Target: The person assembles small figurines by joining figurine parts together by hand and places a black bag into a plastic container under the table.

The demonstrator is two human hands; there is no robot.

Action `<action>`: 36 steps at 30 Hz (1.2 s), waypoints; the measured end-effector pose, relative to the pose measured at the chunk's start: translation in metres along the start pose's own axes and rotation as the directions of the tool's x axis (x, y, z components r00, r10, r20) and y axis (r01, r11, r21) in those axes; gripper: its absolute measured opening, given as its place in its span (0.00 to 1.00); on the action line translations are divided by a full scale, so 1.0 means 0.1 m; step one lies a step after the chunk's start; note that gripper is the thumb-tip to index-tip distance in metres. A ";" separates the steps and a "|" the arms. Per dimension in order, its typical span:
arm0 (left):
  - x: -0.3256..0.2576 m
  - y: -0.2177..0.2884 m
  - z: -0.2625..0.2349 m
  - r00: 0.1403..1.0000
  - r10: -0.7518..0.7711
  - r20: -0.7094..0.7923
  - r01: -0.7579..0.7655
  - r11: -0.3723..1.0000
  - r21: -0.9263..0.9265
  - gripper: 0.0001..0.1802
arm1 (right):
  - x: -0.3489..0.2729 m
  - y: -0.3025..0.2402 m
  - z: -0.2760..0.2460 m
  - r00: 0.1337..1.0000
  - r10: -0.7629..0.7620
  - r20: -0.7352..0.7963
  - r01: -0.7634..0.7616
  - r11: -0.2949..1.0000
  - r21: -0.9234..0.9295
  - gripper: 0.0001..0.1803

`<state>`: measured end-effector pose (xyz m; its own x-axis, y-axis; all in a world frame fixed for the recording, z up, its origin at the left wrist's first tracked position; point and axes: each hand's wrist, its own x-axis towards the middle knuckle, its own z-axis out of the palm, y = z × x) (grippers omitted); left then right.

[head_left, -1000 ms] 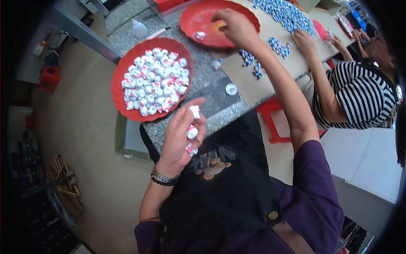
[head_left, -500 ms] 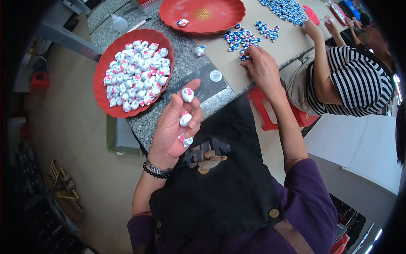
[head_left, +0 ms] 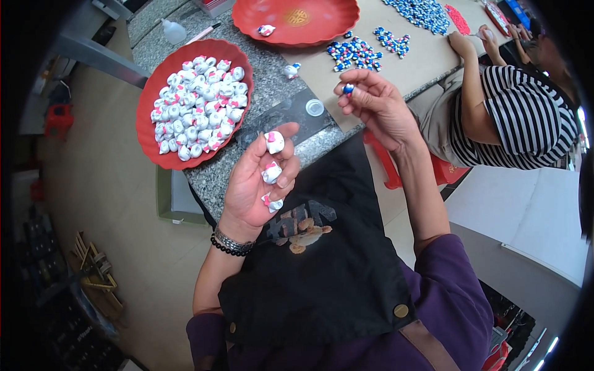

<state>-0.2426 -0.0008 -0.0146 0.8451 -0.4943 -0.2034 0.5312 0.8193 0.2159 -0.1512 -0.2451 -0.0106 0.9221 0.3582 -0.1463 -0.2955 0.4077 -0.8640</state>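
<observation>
Head view: left hand [head_left: 257,185] cups three white figurines [head_left: 273,171]; right hand [head_left: 377,102] pinches one blue piece [head_left: 348,89].

On my remote feed, a small white squeeze bottle [head_left: 174,30] lies on the grey granite counter [head_left: 272,93] at upper left. Just beyond it a red-and-white box [head_left: 213,5] is cut off by the top edge. A round gold emblem [head_left: 297,17] marks the middle of the far red tray [head_left: 337,25].
</observation>
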 end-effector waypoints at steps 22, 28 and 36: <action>-0.04 -0.11 0.00 0.998 -0.008 -0.065 0.014 0.996 0.087 0.18 | -0.19 0.11 0.10 0.999 0.002 -0.036 0.001 0.996 0.085 0.10; -0.01 -0.09 -0.03 1.000 0.001 -0.004 -0.001 1.000 -0.028 0.21 | -0.18 0.14 0.10 0.995 -0.035 -0.095 0.034 0.999 -0.010 0.11; -0.01 0.00 0.04 0.992 0.109 -0.071 -0.094 0.979 0.183 0.21 | -0.13 0.04 -0.03 0.990 -0.121 -0.076 0.118 0.992 -0.046 0.09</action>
<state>-0.2428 -0.0013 -0.0109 0.8915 -0.3804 -0.2459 0.4511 0.7954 0.4048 -0.1640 -0.2510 -0.0141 0.9675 0.2410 -0.0766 -0.1726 0.4078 -0.8966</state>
